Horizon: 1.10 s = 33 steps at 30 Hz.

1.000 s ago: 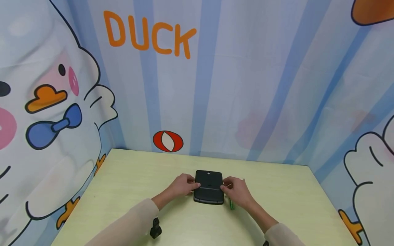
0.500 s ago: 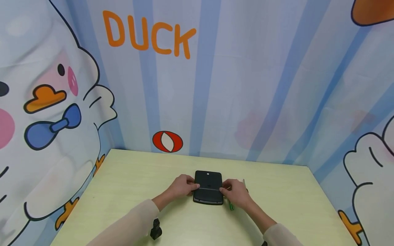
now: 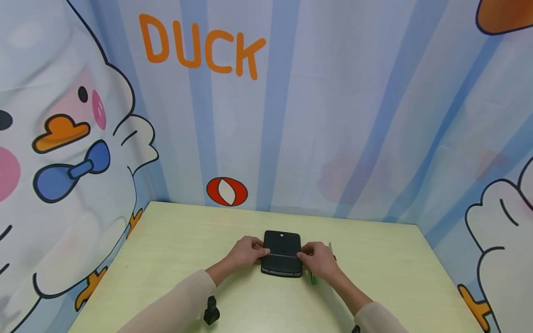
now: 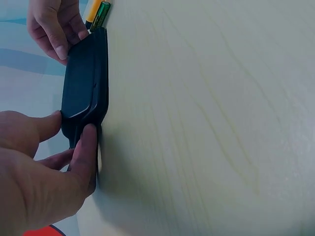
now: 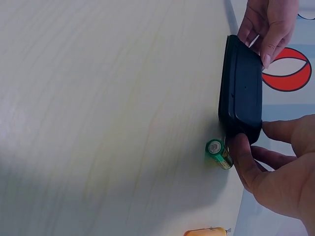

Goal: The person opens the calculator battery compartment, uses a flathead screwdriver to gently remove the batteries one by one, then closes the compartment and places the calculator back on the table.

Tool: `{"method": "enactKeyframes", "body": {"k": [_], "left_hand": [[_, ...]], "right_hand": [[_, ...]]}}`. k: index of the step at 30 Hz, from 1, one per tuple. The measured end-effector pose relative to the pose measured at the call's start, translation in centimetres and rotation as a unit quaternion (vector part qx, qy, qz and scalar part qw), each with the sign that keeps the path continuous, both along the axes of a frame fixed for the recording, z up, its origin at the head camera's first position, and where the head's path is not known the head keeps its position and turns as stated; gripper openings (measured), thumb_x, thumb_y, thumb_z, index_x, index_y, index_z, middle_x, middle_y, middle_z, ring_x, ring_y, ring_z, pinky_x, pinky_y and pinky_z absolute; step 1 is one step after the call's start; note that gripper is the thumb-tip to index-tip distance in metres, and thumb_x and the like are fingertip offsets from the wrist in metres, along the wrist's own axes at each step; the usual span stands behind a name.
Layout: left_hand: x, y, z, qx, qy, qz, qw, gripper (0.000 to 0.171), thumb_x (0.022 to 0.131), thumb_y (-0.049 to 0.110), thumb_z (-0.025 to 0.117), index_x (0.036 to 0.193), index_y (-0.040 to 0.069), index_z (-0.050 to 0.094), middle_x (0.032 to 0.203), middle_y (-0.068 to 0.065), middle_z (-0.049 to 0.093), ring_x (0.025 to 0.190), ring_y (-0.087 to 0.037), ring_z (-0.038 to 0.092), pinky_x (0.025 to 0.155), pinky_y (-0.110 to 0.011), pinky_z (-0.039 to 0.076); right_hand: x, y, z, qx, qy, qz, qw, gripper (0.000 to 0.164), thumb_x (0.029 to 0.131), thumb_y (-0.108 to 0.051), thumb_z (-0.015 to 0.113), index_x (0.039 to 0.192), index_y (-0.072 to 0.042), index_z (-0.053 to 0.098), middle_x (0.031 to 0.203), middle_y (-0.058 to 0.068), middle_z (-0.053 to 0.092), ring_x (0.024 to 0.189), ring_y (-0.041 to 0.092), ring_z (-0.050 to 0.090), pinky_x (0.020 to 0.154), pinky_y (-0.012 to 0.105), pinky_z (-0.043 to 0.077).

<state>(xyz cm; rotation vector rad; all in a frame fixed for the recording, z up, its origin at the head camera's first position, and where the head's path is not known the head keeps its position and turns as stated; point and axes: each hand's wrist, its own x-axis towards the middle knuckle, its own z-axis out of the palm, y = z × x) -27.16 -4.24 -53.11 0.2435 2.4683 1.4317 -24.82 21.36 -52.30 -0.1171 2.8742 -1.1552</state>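
A flat black device (image 3: 281,253), with a cross seam and a small pale round spot near its far end, is held between both hands over the table. My left hand (image 3: 246,252) grips its left edge, thumb on top and fingers beneath. At the opposite edge my right hand (image 3: 319,259) pinches it the same way. The left wrist view shows the device's slim side (image 4: 101,73) and the left fingers (image 4: 87,142) under it. Beside the right fingers lies a green battery (image 5: 219,153), its end facing the right wrist camera. The device's underside is mostly hidden.
An orange-handled item (image 5: 206,232) lies right of the battery, mostly cut off or hidden by the right hand. A small black object (image 3: 211,311) is by the left sleeve. The pale wooden table (image 3: 187,231) ends at a printed duck curtain (image 3: 316,115).
My right hand has shifted very slightly toward me, and more of a thin item behind it shows. Both hands keep their grip on the device, which has barely moved.
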Motion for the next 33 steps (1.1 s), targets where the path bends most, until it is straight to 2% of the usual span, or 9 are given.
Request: {"method": "enactKeyframes", "body": {"k": [7, 13, 17, 23, 27, 33], "left_hand": [[0.4, 0.4, 0.4, 0.018, -0.023, 0.021, 0.9993, 0.047, 0.1, 0.018, 0.077, 0.136, -0.01, 0.063, 0.108, -0.013, 0.071, 0.085, -0.019, 0.071, 0.075, -0.033, 0.063], [0.1, 0.7, 0.6, 0.035, -0.021, 0.041, 0.9983, 0.046, 0.099, 0.016, 0.077, 0.136, -0.01, 0.063, 0.108, -0.014, 0.073, 0.088, -0.021, 0.072, 0.076, -0.034, 0.064], [-0.1, 0.8, 0.7, 0.042, -0.005, 0.055, 0.9976, 0.043, 0.098, 0.014, 0.078, 0.133, -0.009, 0.066, 0.107, -0.014, 0.074, 0.088, -0.021, 0.072, 0.075, -0.033, 0.063], [-0.2, 0.7, 1.0, 0.069, 0.005, 0.067, 0.9953, 0.039, 0.098, 0.011, 0.078, 0.129, -0.01, 0.068, 0.106, -0.014, 0.074, 0.088, -0.023, 0.073, 0.075, -0.034, 0.063], [-0.2, 0.5, 1.1, 0.079, 0.005, 0.068, 0.9946, 0.038, 0.098, 0.01, 0.078, 0.129, -0.01, 0.069, 0.105, -0.014, 0.074, 0.085, -0.022, 0.073, 0.074, -0.035, 0.063], [-0.4, 0.5, 1.1, 0.068, 0.012, 0.074, 0.9949, 0.036, 0.097, 0.01, 0.078, 0.127, -0.009, 0.069, 0.1, -0.012, 0.073, 0.078, -0.018, 0.069, 0.07, -0.033, 0.062]], "right_hand": [[0.1, -0.1, 0.2, -0.025, -0.028, -0.027, 0.999, 0.021, 0.099, -0.009, 0.073, 0.114, 0.006, 0.075, 0.103, 0.012, 0.075, 0.089, 0.02, 0.069, 0.08, 0.042, 0.06], [0.1, -0.2, 0.7, -0.062, -0.033, -0.047, 0.996, 0.025, 0.098, -0.009, 0.073, 0.116, 0.008, 0.075, 0.102, 0.012, 0.075, 0.091, 0.021, 0.07, 0.08, 0.041, 0.059], [0.3, -0.2, 1.2, -0.106, -0.043, -0.063, 0.991, 0.029, 0.099, -0.009, 0.073, 0.12, 0.01, 0.073, 0.105, 0.015, 0.075, 0.092, 0.023, 0.072, 0.081, 0.041, 0.06], [0.3, -0.4, 1.8, -0.198, -0.074, -0.085, 0.974, 0.032, 0.1, -0.006, 0.07, 0.125, 0.014, 0.068, 0.116, 0.025, 0.072, 0.099, 0.032, 0.076, 0.09, 0.046, 0.062], [0.0, -0.6, 1.8, -0.24, -0.088, -0.094, 0.962, 0.03, 0.102, -0.003, 0.066, 0.124, 0.016, 0.067, 0.117, 0.027, 0.07, 0.101, 0.031, 0.075, 0.09, 0.045, 0.062], [-0.2, -0.5, 2.1, -0.304, -0.126, -0.113, 0.938, 0.03, 0.104, -0.003, 0.059, 0.126, 0.017, 0.066, 0.119, 0.026, 0.07, 0.1, 0.025, 0.074, 0.093, 0.042, 0.061]]}}
